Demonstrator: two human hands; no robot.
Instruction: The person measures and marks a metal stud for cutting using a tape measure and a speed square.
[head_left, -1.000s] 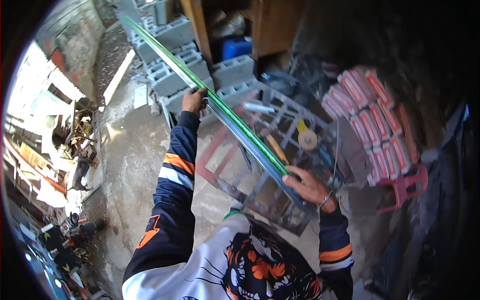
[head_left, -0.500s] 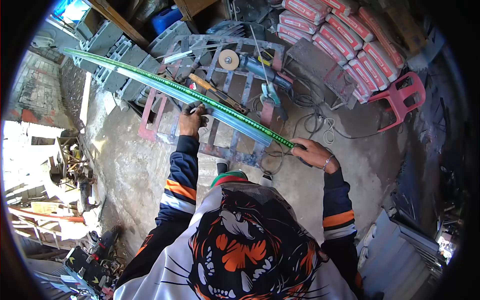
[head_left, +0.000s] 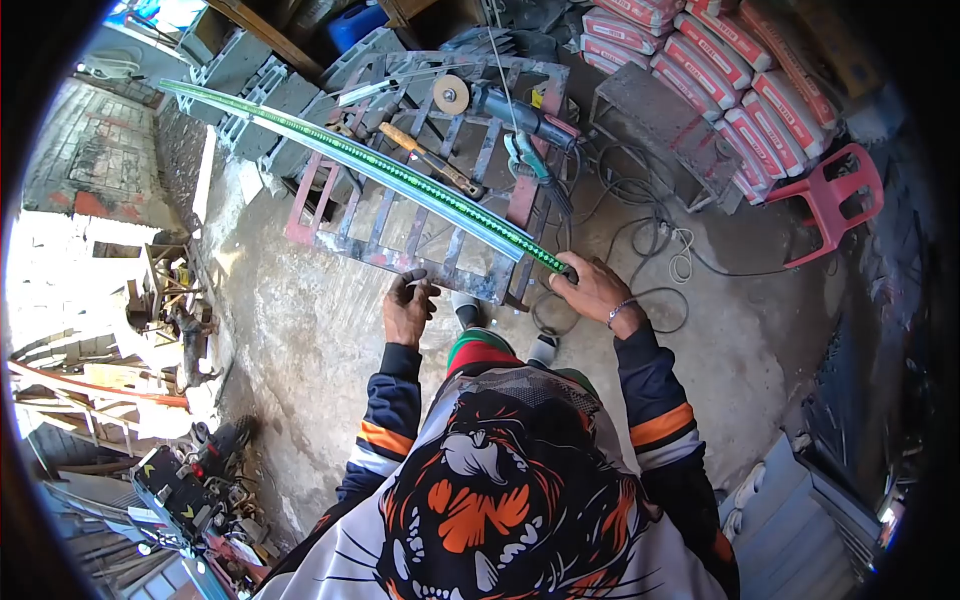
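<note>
Pinching the green tape (head_left: 435,190), the right hand (head_left: 593,294) is holding it along the metal bar (head_left: 480,235) over the frame (head_left: 345,246); even tension should be helping. The left hand (head_left: 408,310) is hovering apart, half-open.

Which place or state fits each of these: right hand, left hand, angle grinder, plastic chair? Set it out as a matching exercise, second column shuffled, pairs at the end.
Things
1. right hand
2. left hand
3. angle grinder
4. plastic chair

Places and states
A. pink, near the stacked bags
B. apart from the green tape
C. holding the green tape's near end
D. lying on the metal frame

Pairs: 1-C, 2-B, 3-D, 4-A
</note>
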